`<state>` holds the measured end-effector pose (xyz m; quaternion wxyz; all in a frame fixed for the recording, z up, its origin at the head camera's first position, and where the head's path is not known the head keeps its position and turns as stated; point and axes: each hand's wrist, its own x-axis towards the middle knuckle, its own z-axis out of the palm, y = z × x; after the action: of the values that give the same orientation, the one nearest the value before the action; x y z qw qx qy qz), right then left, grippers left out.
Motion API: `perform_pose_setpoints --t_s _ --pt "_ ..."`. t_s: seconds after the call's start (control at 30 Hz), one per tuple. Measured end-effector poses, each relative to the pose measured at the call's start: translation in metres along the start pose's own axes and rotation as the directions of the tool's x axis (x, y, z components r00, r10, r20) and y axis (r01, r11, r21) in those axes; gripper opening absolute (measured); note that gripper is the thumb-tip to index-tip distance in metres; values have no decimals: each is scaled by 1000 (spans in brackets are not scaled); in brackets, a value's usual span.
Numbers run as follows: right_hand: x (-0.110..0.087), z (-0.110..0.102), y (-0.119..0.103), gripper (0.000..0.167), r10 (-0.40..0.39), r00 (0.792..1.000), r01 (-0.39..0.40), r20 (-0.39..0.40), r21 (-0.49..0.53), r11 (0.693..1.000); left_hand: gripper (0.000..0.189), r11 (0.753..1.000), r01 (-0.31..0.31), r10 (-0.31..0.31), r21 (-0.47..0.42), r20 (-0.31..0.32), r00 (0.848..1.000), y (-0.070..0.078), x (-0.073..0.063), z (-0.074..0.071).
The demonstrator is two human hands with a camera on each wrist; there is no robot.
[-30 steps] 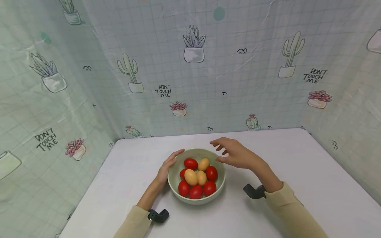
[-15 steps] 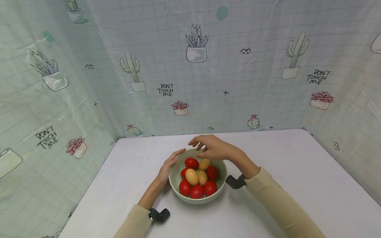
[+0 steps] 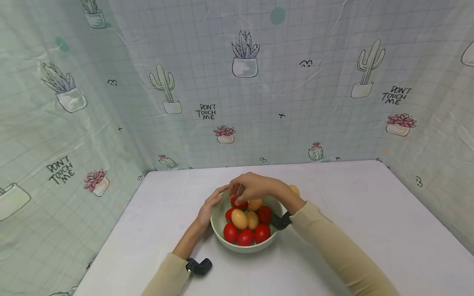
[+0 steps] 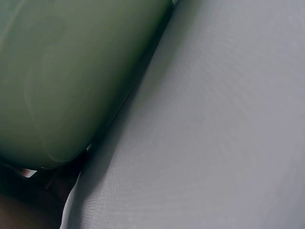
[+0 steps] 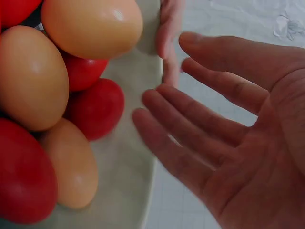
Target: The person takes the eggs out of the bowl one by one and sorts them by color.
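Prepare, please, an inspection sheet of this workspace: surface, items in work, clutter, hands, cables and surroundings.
Surface: white table.
Items in work: pale green bowl holding red eggs and tan eggs; outside it, another tan item, likely an egg, partly hidden by the right forearm.
Clutter: nothing seen.
Hands: left hand touches the bowl's left side; right hand is over the bowl, holding nothing.
Cables: nothing seen.
Surroundings: pale cloth printed with potted cacti and "DON'T TOUCH ME".

Head view faces forward and down from above; left wrist view meets the bowl (image 4: 66,81) side-on, close; close right wrist view shares the eggs (image 5: 33,78) with head view.
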<state>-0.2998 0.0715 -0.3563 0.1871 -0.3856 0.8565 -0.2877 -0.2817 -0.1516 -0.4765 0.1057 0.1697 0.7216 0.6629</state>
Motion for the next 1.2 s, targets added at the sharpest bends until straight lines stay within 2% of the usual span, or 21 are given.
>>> perform_pose_setpoints --t_s 0.13,0.27,0.47,0.77,1.0,1.2 --pt "4 5 -5 32 41 996 -36 83 -54 998 51 1000 -14 14 16 0 1000 1 -1 0" --pt "4 9 -10 32 114 984 -102 135 -89 991 53 999 -31 31 18 15 999 2 0 0" --pt "4 15 -12 31 164 967 -171 197 16 985 54 1000 -30 30 -1 29 999 3 -1 1" --pt "3 18 -11 24 131 962 -147 241 52 988 53 999 -39 39 8 25 999 1 -1 0" --pt "1 18 -5 25 101 963 -126 252 87 988 53 999 -40 40 1 25 999 -1 -1 0" --pt "-3 14 -4 26 92 975 -100 203 31 995 53 999 -39 38 11 21 999 0 -2 1"
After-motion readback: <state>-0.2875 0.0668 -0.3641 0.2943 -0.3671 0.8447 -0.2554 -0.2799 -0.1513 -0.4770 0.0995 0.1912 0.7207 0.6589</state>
